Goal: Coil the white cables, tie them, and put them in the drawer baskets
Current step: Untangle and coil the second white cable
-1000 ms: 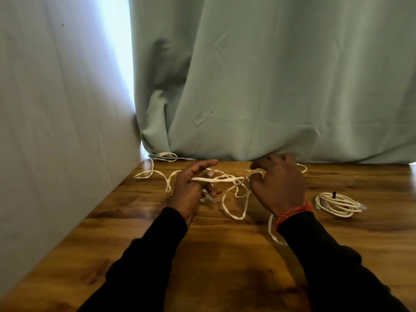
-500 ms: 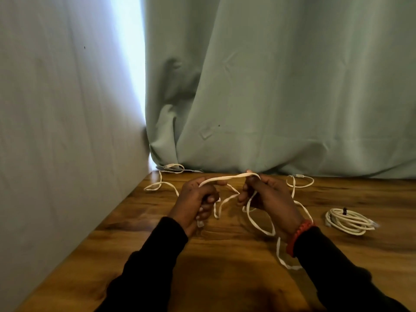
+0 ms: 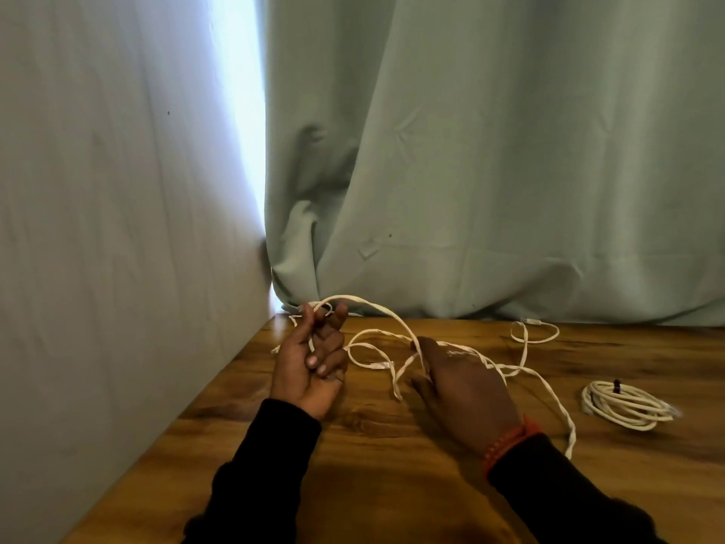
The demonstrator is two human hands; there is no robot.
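A long flat white cable (image 3: 376, 308) lies in loose loops across the wooden table (image 3: 392, 465). My left hand (image 3: 310, 367) is palm up near the wall, its fingers curled round a loop of that cable. My right hand (image 3: 463, 382) is palm down to the right; the cable arcs from the left hand to its fingertips, which seem to pinch it. More slack trails over the right hand to the table's right. A second white cable (image 3: 623, 404), coiled and bound with a dark tie, lies at the right. No drawer or basket is in view.
A pale wall (image 3: 117, 229) runs along the table's left edge. A green curtain (image 3: 490, 170) hangs behind the table's far edge. Bare wood lies in front of my hands.
My hands have moved apart. The left hand has turned palm up with a loop round its fingers, and the right hand has drawn the cable to the right and lower.
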